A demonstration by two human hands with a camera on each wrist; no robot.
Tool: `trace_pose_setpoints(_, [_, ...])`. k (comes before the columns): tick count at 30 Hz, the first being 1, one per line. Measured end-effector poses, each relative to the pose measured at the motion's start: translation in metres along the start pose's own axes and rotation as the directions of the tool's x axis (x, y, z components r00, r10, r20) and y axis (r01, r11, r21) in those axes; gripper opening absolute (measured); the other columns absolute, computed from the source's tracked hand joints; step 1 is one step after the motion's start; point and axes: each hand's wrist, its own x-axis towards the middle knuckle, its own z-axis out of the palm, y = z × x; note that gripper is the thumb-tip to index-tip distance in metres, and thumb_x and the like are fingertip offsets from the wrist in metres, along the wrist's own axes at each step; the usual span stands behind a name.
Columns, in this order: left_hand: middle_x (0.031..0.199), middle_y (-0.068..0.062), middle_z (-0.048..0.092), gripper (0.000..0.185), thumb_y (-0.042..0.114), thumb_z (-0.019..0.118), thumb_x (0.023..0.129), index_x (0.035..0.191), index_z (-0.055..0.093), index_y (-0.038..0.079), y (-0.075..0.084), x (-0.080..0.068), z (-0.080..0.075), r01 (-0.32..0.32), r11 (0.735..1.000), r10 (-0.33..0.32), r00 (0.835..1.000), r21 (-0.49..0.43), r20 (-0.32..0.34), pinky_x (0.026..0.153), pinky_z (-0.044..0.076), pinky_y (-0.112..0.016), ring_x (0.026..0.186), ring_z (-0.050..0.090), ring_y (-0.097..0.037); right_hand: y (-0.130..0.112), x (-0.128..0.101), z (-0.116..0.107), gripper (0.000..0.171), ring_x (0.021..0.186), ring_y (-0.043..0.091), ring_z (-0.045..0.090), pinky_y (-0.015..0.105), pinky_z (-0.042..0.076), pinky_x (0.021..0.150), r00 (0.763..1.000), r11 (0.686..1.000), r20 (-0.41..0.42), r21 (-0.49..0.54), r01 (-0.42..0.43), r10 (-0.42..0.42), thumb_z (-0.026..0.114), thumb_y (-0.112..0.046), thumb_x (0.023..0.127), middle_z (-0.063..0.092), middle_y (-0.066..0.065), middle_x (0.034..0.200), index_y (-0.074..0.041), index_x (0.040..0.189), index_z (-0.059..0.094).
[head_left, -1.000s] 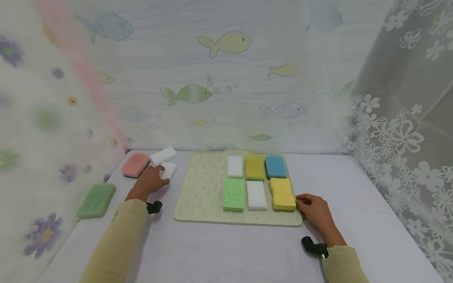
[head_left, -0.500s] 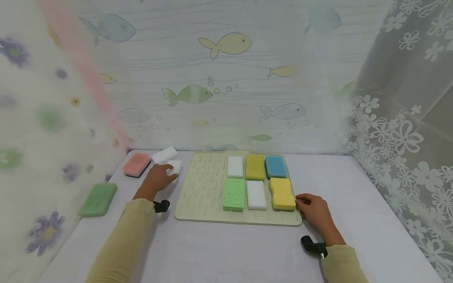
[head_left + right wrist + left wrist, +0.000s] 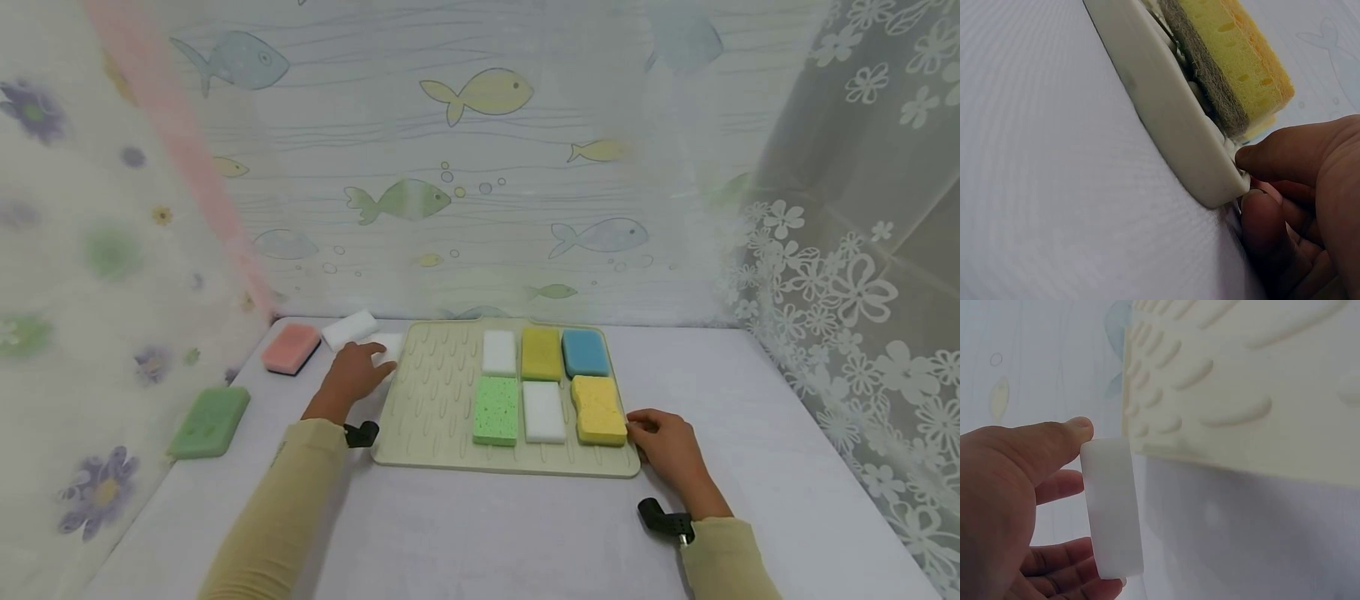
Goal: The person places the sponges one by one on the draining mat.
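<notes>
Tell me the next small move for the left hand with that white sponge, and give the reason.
Probably carry the white sponge rightward over the mat and set it in the bare left columns. The left hand pinches it just off the mat's left edge, six sponges fill the right side, and the right hand grips the mat's corner.

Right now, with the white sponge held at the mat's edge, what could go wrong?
The left hand only pinches the white sponge by thumb and fingertips, so it might slip. The right hand pinches the mat corner beside the yellow sponge; a tug could shift the sponges lying on it.
</notes>
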Motion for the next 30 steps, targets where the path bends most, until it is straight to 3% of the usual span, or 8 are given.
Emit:
trace_pose_setpoints(5, [0.140, -0.028, 0.047, 0.056, 0.041, 0.053, 0.097, 0.140, 0.049, 0.005, 0.010, 0.000, 0.003, -0.016, 1.000, 0.016, 1.000, -0.016, -0.008, 0.102, 0.040, -0.055, 0.130, 0.041, -0.043, 0.000, 0.000, 0.000, 0.036, 0.075, 0.013, 0.063, 0.026, 0.050, 0.062, 1.000, 1.000, 0.012, 0.023, -0.005, 0.005, 0.060, -0.027, 0.095, 0.070, 0.011, 0.101, -0.003, 0.121, 0.065])
trace_pose_setpoints(17, [0.130, -0.028, 0.049, 0.054, 0.040, 0.055, 0.096, 0.138, 0.051, 0.006, 0.036, 0.003, 0.012, -0.060, 0.997, 0.058, 0.997, -0.048, -0.053, 0.100, 0.041, -0.053, 0.119, 0.048, -0.041, 0.001, 0.001, 0.001, 0.036, 0.082, 0.017, 0.063, 0.025, 0.048, 0.064, 1.000, 1.000, 0.001, -0.009, -0.008, 0.008, 0.060, -0.028, 0.095, 0.069, 0.011, 0.102, -0.003, 0.120, 0.065])
trace_pose_setpoints(30, [0.126, -0.027, 0.053, 0.053, 0.041, 0.055, 0.096, 0.136, 0.053, 0.006, 0.058, 0.008, 0.023, -0.095, 0.994, 0.090, 0.992, -0.049, -0.087, 0.098, 0.042, -0.052, 0.117, 0.049, -0.043, 0.002, 0.002, 0.001, 0.036, 0.085, 0.018, 0.063, 0.026, 0.048, 0.066, 1.000, 1.000, -0.008, -0.012, 0.002, -0.002, 0.060, -0.028, 0.095, 0.070, 0.010, 0.101, -0.004, 0.120, 0.066])
